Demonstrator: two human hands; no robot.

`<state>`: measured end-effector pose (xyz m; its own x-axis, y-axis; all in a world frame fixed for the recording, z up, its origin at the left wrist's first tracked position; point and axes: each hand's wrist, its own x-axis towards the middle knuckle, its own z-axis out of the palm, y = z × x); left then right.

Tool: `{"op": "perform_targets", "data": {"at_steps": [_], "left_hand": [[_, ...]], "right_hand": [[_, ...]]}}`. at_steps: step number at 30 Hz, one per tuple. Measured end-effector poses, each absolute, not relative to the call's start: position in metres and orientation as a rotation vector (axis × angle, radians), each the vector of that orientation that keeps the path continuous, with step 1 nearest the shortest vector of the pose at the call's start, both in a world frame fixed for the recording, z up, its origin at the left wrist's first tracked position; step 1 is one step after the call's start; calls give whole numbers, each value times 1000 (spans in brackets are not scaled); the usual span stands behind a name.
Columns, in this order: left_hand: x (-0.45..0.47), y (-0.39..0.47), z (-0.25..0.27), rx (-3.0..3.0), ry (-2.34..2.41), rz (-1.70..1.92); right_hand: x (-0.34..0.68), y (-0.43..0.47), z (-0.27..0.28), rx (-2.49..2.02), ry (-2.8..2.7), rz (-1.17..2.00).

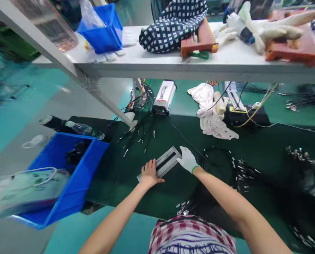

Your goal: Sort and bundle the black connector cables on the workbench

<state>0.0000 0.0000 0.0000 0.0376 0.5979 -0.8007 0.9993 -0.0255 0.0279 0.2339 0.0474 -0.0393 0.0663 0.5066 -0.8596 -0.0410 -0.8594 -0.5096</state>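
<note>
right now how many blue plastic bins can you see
2: small blue bin on the upper shelf, large blue bin at lower left; far-left blur may hide others.

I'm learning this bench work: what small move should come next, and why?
Perhaps ease the silver-grey rectangular slotted piece slightly left: the bare left hand and white-gloved right hand are at opposite ends, and looped black cables lie to its right.

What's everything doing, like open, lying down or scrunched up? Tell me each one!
Silver bar: lying flat
Left hand: bare, on the silver bar
Right hand: gloved, at the silver bar's end
Big blue bin: open on top, things inside
Clear bottle: lying on its side
White cloth: crumpled
Black cables: bundled
</note>
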Motion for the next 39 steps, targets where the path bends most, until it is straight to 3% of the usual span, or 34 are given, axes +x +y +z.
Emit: {"op": "perform_targets", "data": {"at_steps": [6,13,18,22,25,31,39], "left_hand": [[-10,-21,0,1783,1666,-626],[48,-11,34,1346,1715,-527],[68,-3,43,1142,1593,-240],[42,13,24,1025,1589,-79],[19,9,-12,1356,1730,55],[10,-43,-72,1978,1896,26],[10,-48,-75,2111,1886,-47]], "right_hand": [[205,21,-25,-2027,-90,1792],[169,-49,50,-1576,357,2216],[174,-42,71,-1278,276,1994],[226,-25,77,-1293,200,2064],[266,-11,82,-1302,165,2162],[329,69,30,-1438,4,2087],[367,191,-91,-1772,-247,2036]]}}
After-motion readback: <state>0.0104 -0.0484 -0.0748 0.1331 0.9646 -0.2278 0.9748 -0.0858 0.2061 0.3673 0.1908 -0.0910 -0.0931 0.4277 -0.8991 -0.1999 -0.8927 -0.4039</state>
